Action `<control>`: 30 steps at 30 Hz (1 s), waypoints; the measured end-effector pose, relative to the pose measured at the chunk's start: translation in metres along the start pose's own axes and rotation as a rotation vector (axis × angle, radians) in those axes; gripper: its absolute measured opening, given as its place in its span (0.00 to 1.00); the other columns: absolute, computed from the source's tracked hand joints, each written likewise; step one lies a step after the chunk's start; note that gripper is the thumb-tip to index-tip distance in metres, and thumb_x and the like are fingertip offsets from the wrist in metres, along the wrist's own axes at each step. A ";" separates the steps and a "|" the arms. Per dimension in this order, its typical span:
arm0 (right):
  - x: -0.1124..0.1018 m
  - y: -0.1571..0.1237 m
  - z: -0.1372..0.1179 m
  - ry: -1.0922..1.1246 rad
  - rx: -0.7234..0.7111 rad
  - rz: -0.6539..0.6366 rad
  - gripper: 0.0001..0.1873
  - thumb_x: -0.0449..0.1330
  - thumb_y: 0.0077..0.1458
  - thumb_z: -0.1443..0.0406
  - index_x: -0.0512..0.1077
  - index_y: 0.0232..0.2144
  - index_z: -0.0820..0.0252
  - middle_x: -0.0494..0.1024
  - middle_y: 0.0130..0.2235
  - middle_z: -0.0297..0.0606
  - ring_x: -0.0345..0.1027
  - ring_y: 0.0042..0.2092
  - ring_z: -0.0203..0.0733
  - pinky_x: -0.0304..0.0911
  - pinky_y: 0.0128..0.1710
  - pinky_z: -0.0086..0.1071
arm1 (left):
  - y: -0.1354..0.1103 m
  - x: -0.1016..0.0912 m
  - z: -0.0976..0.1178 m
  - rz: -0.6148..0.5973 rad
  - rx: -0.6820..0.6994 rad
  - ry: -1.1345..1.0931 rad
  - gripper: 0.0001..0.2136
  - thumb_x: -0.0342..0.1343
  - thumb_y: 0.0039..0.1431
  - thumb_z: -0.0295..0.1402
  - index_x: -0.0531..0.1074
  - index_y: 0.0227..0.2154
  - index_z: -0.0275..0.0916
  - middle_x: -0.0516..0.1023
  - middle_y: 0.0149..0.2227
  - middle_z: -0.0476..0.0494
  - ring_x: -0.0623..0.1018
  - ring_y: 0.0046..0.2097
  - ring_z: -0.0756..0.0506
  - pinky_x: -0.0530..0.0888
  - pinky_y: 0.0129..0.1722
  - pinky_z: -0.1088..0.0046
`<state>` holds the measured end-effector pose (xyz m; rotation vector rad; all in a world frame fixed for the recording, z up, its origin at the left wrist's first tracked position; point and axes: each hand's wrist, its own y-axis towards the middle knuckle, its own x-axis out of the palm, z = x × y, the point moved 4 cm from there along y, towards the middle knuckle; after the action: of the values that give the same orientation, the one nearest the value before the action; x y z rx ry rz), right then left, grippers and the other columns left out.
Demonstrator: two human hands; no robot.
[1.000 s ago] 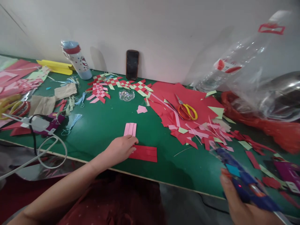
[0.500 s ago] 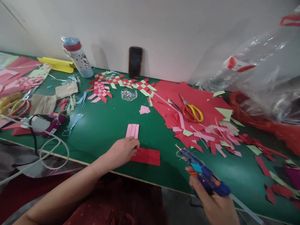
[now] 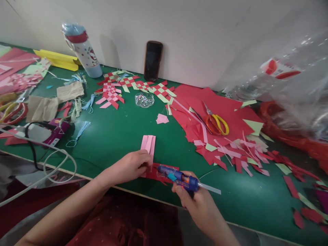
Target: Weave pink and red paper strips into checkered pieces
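Observation:
My right hand is wrapped round a blue glue gun with a clear glue stick poking from its back. The gun lies level over red paper strips, its nozzle pointing left, close to my left fingers. My left hand is closed at the lower part of pink paper strips, which lie side by side and cross the red ones. Its fingertips pinch a pink strip where the two colours meet. The hand and the gun partly hide that crossing.
Red-and-yellow scissors lie on red paper with scattered offcuts. A dish of beads, woven paper pieces, a phone and a bottle stand or lie toward the wall. White cables loop at left.
My right hand has brought the glue gun left from the table's right side to the red strips. My left hand stays by the strips, and one pink strip now slants. The view has shifted slightly.

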<state>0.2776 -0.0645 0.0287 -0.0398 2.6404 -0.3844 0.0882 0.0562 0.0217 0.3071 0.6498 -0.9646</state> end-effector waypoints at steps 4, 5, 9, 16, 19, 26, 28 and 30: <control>0.002 0.007 -0.006 -0.075 -0.025 0.041 0.15 0.53 0.61 0.55 0.68 0.45 0.57 0.73 0.29 0.33 0.67 0.26 0.38 0.64 0.23 0.29 | 0.001 -0.001 -0.002 -0.026 0.005 -0.019 0.10 0.48 0.50 0.15 0.67 0.26 0.38 0.70 0.33 0.50 0.71 0.36 0.50 0.68 0.38 0.76; 0.002 0.008 -0.006 -0.095 -0.027 0.049 0.15 0.53 0.61 0.55 0.68 0.45 0.57 0.73 0.28 0.33 0.68 0.26 0.39 0.65 0.25 0.30 | 0.001 -0.001 -0.003 -0.032 0.002 -0.031 0.10 0.48 0.50 0.15 0.67 0.26 0.38 0.70 0.33 0.50 0.71 0.37 0.50 0.68 0.38 0.76; 0.004 0.012 -0.010 -0.161 -0.040 0.059 0.15 0.53 0.61 0.54 0.67 0.44 0.56 0.75 0.32 0.34 0.71 0.31 0.40 0.68 0.32 0.31 | 0.001 -0.001 -0.005 -0.044 -0.014 -0.053 0.10 0.49 0.50 0.16 0.67 0.27 0.38 0.70 0.33 0.50 0.71 0.37 0.50 0.68 0.38 0.76; 0.007 0.010 -0.014 -0.182 -0.044 0.009 0.14 0.51 0.62 0.55 0.65 0.46 0.55 0.77 0.41 0.37 0.75 0.40 0.41 0.68 0.38 0.30 | 0.001 0.000 -0.006 -0.041 0.007 -0.036 0.09 0.51 0.53 0.17 0.68 0.28 0.38 0.71 0.33 0.50 0.71 0.37 0.50 0.67 0.38 0.75; 0.009 0.008 -0.013 -0.235 -0.022 0.006 0.15 0.51 0.62 0.54 0.64 0.46 0.55 0.79 0.39 0.38 0.76 0.36 0.43 0.68 0.32 0.30 | 0.002 0.000 -0.005 -0.038 0.020 -0.031 0.09 0.52 0.54 0.17 0.68 0.28 0.38 0.70 0.32 0.50 0.71 0.36 0.50 0.67 0.37 0.76; 0.012 0.009 -0.013 -0.316 -0.019 0.054 0.15 0.50 0.62 0.55 0.63 0.47 0.55 0.80 0.39 0.39 0.77 0.34 0.45 0.67 0.31 0.32 | 0.003 0.001 -0.006 -0.035 0.047 -0.025 0.08 0.53 0.56 0.18 0.68 0.28 0.38 0.70 0.32 0.51 0.70 0.36 0.51 0.66 0.37 0.77; 0.013 0.008 -0.012 -0.320 -0.011 0.057 0.15 0.49 0.62 0.55 0.62 0.47 0.55 0.80 0.38 0.40 0.77 0.34 0.45 0.67 0.31 0.33 | 0.002 0.001 -0.007 -0.038 0.041 -0.017 0.08 0.53 0.56 0.18 0.68 0.28 0.38 0.70 0.32 0.51 0.70 0.36 0.51 0.66 0.36 0.77; 0.013 0.008 -0.011 -0.319 -0.009 0.059 0.15 0.49 0.62 0.55 0.62 0.47 0.55 0.80 0.37 0.40 0.77 0.34 0.45 0.67 0.31 0.33 | 0.003 0.001 -0.007 -0.040 0.038 -0.016 0.08 0.52 0.57 0.19 0.67 0.28 0.38 0.70 0.32 0.51 0.70 0.35 0.51 0.66 0.36 0.77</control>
<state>0.2612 -0.0551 0.0304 -0.0235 2.3226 -0.3174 0.0882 0.0604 0.0157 0.3209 0.6258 -1.0175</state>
